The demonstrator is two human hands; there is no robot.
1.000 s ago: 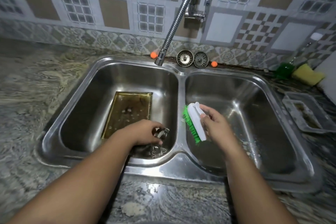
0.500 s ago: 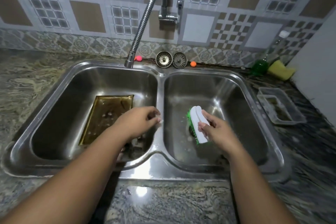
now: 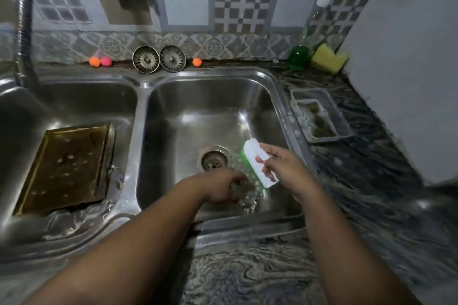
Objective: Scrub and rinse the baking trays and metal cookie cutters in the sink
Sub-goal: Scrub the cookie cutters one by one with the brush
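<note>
Home kitchen: double sink [image 3: 145, 86], tiled backsplash [image 3: 188, 0].

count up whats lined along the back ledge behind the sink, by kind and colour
orange balls: 2
pink ball: 1
sink strainers: 2
bottle of green liquid: 1
yellow sponge: 1
total: 7
</note>
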